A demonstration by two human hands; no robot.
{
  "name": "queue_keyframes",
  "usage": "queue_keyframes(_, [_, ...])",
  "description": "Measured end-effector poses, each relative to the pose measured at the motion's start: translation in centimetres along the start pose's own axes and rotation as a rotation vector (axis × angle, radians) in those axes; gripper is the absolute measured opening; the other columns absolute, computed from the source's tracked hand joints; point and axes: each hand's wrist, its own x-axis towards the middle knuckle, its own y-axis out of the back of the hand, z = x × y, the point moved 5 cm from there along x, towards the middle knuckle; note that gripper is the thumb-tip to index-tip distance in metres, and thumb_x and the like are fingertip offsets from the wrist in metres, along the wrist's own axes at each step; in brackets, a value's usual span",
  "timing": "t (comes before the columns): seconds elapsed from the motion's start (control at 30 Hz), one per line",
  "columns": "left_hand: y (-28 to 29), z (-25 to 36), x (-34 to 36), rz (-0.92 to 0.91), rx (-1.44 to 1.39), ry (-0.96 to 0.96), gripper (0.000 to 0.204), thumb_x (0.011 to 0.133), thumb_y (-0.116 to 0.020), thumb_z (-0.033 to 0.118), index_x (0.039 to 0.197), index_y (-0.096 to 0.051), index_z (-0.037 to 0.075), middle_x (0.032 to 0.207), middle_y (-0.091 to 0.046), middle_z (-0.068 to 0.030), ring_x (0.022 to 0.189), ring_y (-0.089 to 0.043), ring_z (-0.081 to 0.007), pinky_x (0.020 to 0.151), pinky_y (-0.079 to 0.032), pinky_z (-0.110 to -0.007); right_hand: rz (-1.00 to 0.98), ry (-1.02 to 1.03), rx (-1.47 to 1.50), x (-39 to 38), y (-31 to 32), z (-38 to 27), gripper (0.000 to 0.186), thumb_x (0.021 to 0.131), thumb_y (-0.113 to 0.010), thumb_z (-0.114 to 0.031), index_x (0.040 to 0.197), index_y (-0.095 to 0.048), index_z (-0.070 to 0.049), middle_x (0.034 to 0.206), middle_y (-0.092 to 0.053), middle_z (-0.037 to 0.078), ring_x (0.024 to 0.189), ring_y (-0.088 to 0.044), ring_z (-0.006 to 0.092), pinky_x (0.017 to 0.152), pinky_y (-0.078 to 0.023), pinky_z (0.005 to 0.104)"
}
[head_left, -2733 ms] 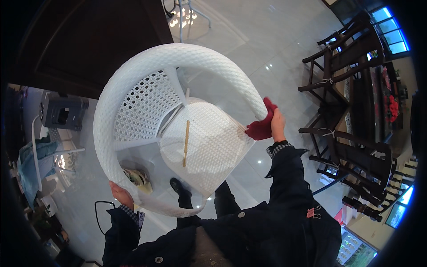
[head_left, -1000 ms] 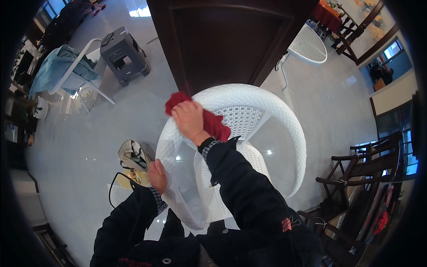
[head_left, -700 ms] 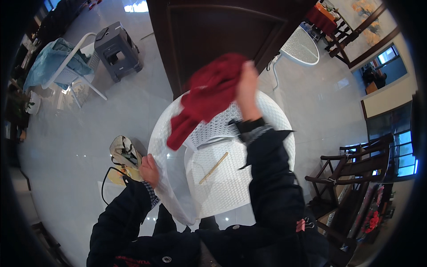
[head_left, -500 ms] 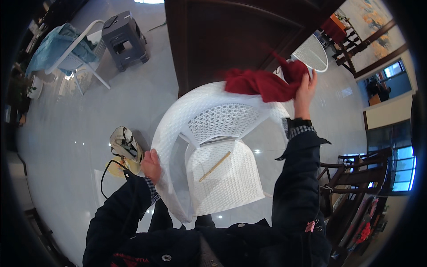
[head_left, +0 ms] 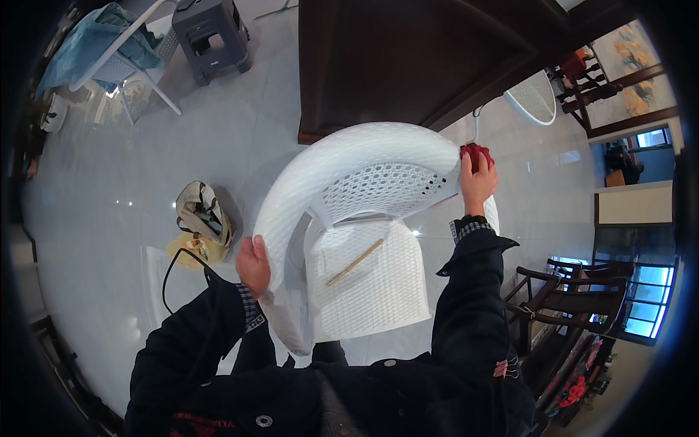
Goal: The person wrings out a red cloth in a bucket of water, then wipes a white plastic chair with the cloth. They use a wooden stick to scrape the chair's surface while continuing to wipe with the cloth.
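Note:
In front of me stands a white woven plastic chair (head_left: 364,142) with a curved rim, a perforated back and a textured seat (head_left: 368,298). A thin tan stick (head_left: 354,261) lies diagonally on the seat. My left hand (head_left: 253,267) grips the rim's left side, fingers closed round it. On the right side of the rim, my right hand (head_left: 477,182) presses a bunched dark-red cloth (head_left: 478,151), mostly hidden by the fingers.
A dark wooden panel (head_left: 408,65) rises behind the chair. Around it are a grey stool (head_left: 215,58), a cloth-draped white chair (head_left: 109,58), a bag (head_left: 204,207) and a yellow container (head_left: 186,247) on the floor, a glass-top table (head_left: 531,98) and dark wooden chairs (head_left: 575,295).
My right hand swept the red cloth from the upper left across to the rim's right, where it is now bunched. My left hand stays on the rim. The view has turned since the earliest frame.

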Motion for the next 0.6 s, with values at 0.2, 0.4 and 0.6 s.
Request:
queue_keyframes(0.2, [0.0,0.2,-0.1,-0.027,-0.043,0.016,0.042,0.104,-0.045,0.039,0.088,-0.051,0.000,0.076,-0.057,-0.0290,0.076,-0.054,-0.0521,0.065,-0.042,-0.053,0.179,0.276,0.155,-3.0,-2.2,-12.9,0.026,0.079,-0.074,-0.038,0.099,-0.074,-0.021,0.106,-0.061,0.006,0.107,-0.055,0.0332,0.082,-0.045,0.0506])
queue_keyframes(0.4, [0.4,0.9,0.0,-0.018,-0.032,-0.019,0.042,0.105,-0.044,0.037,0.087,-0.051,0.001,0.075,-0.056,-0.0291,0.076,-0.053,-0.0526,0.064,-0.042,-0.053,0.077,0.353,0.486,-11.1,-1.6,-27.2,0.023,0.072,-0.076,-0.028,0.093,-0.071,-0.021,0.111,-0.060,0.004,0.113,-0.050,0.0319,0.090,-0.033,0.0491])
queue_keyframes(0.6, [0.8,1.8,0.0,-0.015,0.016,-0.052,0.040,0.105,-0.044,0.035,0.086,-0.052,0.001,0.076,-0.057,-0.0295,0.077,-0.054,-0.0530,0.064,-0.042,-0.054,-0.232,0.486,0.796,-18.1,3.4,-34.8,0.014,0.076,-0.075,-0.026,0.085,-0.071,-0.016,0.097,-0.064,0.002,0.108,-0.055,0.0251,0.090,-0.036,0.0453])
